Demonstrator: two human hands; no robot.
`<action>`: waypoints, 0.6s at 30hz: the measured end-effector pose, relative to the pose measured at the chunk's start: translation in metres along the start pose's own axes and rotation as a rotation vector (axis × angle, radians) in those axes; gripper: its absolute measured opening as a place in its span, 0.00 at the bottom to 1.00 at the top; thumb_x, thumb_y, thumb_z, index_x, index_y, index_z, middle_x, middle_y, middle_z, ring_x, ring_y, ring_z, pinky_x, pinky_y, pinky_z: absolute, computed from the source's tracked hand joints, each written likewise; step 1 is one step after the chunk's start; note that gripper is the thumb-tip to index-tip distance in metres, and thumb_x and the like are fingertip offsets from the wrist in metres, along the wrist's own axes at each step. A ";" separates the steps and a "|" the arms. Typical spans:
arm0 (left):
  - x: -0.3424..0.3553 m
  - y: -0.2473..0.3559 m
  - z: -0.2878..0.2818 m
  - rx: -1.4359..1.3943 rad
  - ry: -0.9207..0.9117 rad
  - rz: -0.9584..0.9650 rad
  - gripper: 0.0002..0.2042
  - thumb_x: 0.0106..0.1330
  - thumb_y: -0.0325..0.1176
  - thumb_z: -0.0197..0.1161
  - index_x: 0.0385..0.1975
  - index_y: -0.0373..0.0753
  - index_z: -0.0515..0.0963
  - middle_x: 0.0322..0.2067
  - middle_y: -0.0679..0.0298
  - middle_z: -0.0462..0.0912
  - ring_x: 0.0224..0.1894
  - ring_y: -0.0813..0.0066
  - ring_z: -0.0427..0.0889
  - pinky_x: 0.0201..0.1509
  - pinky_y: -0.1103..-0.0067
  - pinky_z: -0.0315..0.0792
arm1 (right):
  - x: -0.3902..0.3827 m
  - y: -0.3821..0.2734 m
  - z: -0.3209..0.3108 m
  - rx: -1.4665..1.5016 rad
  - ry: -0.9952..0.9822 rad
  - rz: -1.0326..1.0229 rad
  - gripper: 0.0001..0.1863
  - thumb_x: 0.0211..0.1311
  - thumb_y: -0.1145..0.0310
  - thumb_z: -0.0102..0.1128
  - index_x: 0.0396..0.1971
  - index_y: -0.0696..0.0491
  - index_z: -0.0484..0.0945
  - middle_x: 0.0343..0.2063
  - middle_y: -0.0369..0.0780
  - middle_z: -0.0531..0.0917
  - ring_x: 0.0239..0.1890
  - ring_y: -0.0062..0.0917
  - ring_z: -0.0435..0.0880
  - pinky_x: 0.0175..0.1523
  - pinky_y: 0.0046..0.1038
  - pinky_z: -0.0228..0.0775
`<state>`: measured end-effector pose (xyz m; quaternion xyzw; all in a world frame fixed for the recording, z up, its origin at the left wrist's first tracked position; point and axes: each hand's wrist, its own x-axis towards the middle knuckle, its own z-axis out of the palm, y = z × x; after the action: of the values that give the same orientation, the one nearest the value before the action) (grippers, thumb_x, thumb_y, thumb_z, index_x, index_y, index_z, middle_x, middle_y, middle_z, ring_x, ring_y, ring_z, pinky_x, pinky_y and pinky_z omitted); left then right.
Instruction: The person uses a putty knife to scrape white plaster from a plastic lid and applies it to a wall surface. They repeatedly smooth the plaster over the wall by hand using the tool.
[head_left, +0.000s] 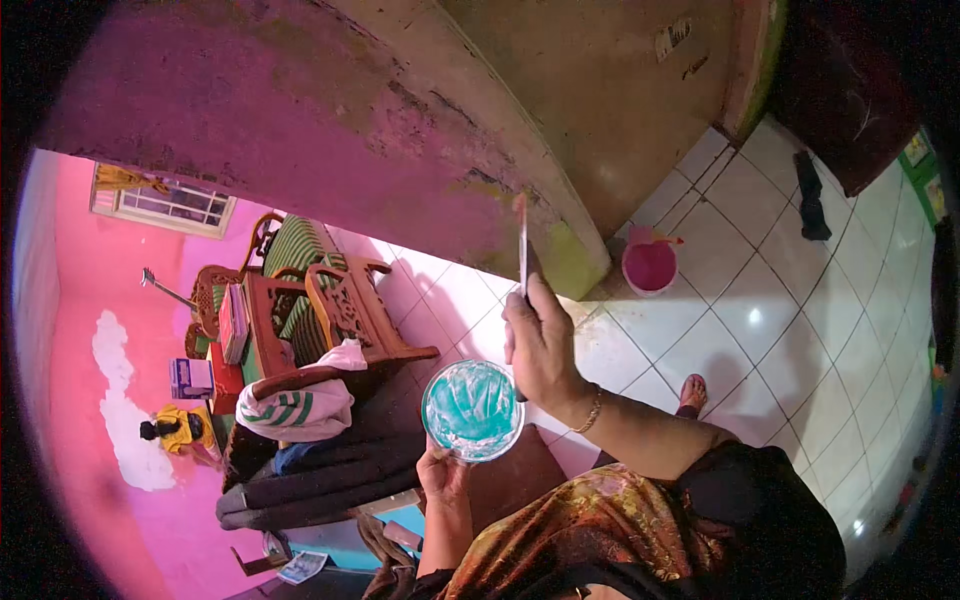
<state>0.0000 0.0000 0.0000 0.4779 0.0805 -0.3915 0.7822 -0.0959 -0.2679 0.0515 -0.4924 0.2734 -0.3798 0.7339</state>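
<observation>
Purple wall (350,170), 11 o'clock: I judge surface work unfinished, dark worn patches (495,185) left, finished share unclear | round bowl (427,398), 6 o'clock: turquoise-and-white paste (475,402) inside | left fingers (434,456): curled on bowl's 7-o'clock side | right fingers (544,300): closed round thin flat tool (523,250), pointing 12 o'clock, wall contact unclear.

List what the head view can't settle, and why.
Head view throughout:
Thin tool: handle hidden by the right hand.
Left hand: some fingers hidden behind the bowl.
Bucket: too small to tell whether pink is lining or contents.
Black item on the floor: too dark, small.
</observation>
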 end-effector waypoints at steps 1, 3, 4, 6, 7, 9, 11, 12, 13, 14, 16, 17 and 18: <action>-0.001 0.003 0.005 0.003 -0.052 -0.004 0.36 0.46 0.17 0.47 0.63 0.37 0.58 0.61 0.53 0.64 0.63 0.54 0.64 0.66 0.58 0.59 | 0.003 -0.005 0.002 0.028 0.044 -0.059 0.27 0.72 0.67 0.38 0.68 0.53 0.49 0.23 0.32 0.67 0.18 0.09 0.62 0.20 0.14 0.59; -0.006 -0.005 0.007 -0.019 -0.093 -0.015 0.34 0.46 0.17 0.47 0.61 0.35 0.60 0.60 0.52 0.66 0.62 0.53 0.65 0.66 0.58 0.60 | 0.013 -0.006 0.000 0.013 0.104 -0.156 0.26 0.72 0.67 0.37 0.67 0.57 0.50 0.31 0.38 0.65 0.28 0.20 0.62 0.31 0.20 0.58; -0.012 -0.017 0.006 -0.038 -0.049 -0.003 0.34 0.46 0.17 0.48 0.61 0.34 0.60 0.59 0.51 0.66 0.61 0.53 0.66 0.66 0.58 0.60 | 0.010 0.000 -0.011 -0.006 0.139 -0.149 0.26 0.72 0.66 0.36 0.66 0.61 0.51 0.40 0.45 0.65 0.38 0.30 0.63 0.41 0.26 0.58; -0.012 -0.044 0.001 -0.079 -0.035 0.017 0.32 0.45 0.18 0.49 0.59 0.33 0.63 0.57 0.51 0.69 0.59 0.53 0.68 0.65 0.59 0.61 | 0.020 0.005 -0.027 -0.097 0.164 -0.159 0.26 0.71 0.66 0.36 0.63 0.67 0.53 0.56 0.61 0.64 0.58 0.52 0.66 0.61 0.39 0.58; -0.007 -0.054 -0.006 -0.088 -0.046 0.010 0.32 0.45 0.18 0.49 0.59 0.33 0.63 0.57 0.51 0.69 0.59 0.53 0.68 0.65 0.59 0.61 | 0.028 0.006 -0.033 -0.124 0.198 -0.187 0.26 0.71 0.66 0.36 0.63 0.66 0.52 0.56 0.61 0.64 0.57 0.53 0.66 0.61 0.40 0.58; 0.000 -0.063 -0.020 -0.116 -0.029 0.002 0.30 0.46 0.17 0.49 0.56 0.33 0.66 0.54 0.52 0.72 0.56 0.55 0.71 0.63 0.62 0.65 | 0.039 0.012 -0.042 -0.142 0.238 -0.220 0.27 0.71 0.66 0.36 0.64 0.66 0.51 0.56 0.62 0.64 0.57 0.54 0.66 0.61 0.41 0.58; 0.004 -0.059 -0.029 -0.091 -0.038 0.007 0.27 0.46 0.18 0.49 0.53 0.33 0.68 0.52 0.53 0.74 0.54 0.56 0.73 0.60 0.64 0.67 | 0.050 0.023 -0.044 -0.267 0.326 -0.311 0.27 0.71 0.66 0.36 0.64 0.65 0.49 0.59 0.62 0.61 0.58 0.55 0.64 0.62 0.41 0.57; 0.004 -0.059 -0.029 -0.075 -0.034 0.005 0.27 0.46 0.18 0.49 0.53 0.33 0.68 0.52 0.53 0.74 0.53 0.57 0.73 0.59 0.64 0.68 | 0.055 0.030 -0.044 -0.263 0.330 -0.310 0.27 0.71 0.66 0.36 0.64 0.65 0.49 0.59 0.62 0.61 0.58 0.55 0.64 0.62 0.41 0.57; 0.005 -0.059 -0.028 -0.095 -0.025 0.005 0.29 0.45 0.17 0.49 0.55 0.33 0.66 0.54 0.52 0.72 0.55 0.56 0.72 0.61 0.62 0.66 | 0.060 0.036 -0.043 -0.331 0.363 -0.309 0.27 0.70 0.68 0.38 0.64 0.66 0.50 0.50 0.57 0.65 0.51 0.49 0.67 0.57 0.40 0.59; 0.007 -0.059 -0.026 -0.115 -0.017 0.005 0.31 0.45 0.17 0.49 0.57 0.33 0.64 0.55 0.51 0.71 0.57 0.55 0.70 0.62 0.60 0.65 | 0.066 0.040 -0.041 -0.363 0.380 -0.307 0.27 0.70 0.68 0.39 0.63 0.67 0.50 0.46 0.55 0.67 0.47 0.47 0.69 0.55 0.39 0.60; 0.008 -0.059 -0.025 -0.124 0.006 0.003 0.34 0.44 0.17 0.50 0.59 0.33 0.61 0.57 0.50 0.69 0.59 0.54 0.68 0.64 0.58 0.63 | 0.077 0.043 -0.034 -0.375 0.434 -0.407 0.27 0.69 0.70 0.40 0.64 0.67 0.50 0.44 0.54 0.69 0.46 0.45 0.70 0.54 0.38 0.60; 0.010 -0.059 -0.025 -0.112 0.017 0.001 0.34 0.44 0.17 0.50 0.60 0.33 0.61 0.57 0.50 0.68 0.59 0.53 0.68 0.64 0.57 0.63 | 0.081 0.044 -0.029 -0.354 0.473 -0.510 0.28 0.69 0.70 0.40 0.64 0.67 0.49 0.46 0.55 0.68 0.48 0.46 0.69 0.56 0.37 0.60; 0.009 -0.056 -0.024 -0.104 0.022 0.001 0.34 0.44 0.17 0.50 0.60 0.33 0.61 0.57 0.50 0.68 0.59 0.53 0.68 0.64 0.57 0.63 | 0.084 0.047 -0.021 -0.339 0.457 -0.432 0.30 0.67 0.73 0.42 0.66 0.65 0.45 0.47 0.55 0.67 0.48 0.46 0.69 0.55 0.37 0.60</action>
<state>-0.0264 0.0014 -0.0559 0.4407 0.1090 -0.3811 0.8054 -0.0517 -0.3372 -0.0016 -0.5561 0.3790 -0.5758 0.4643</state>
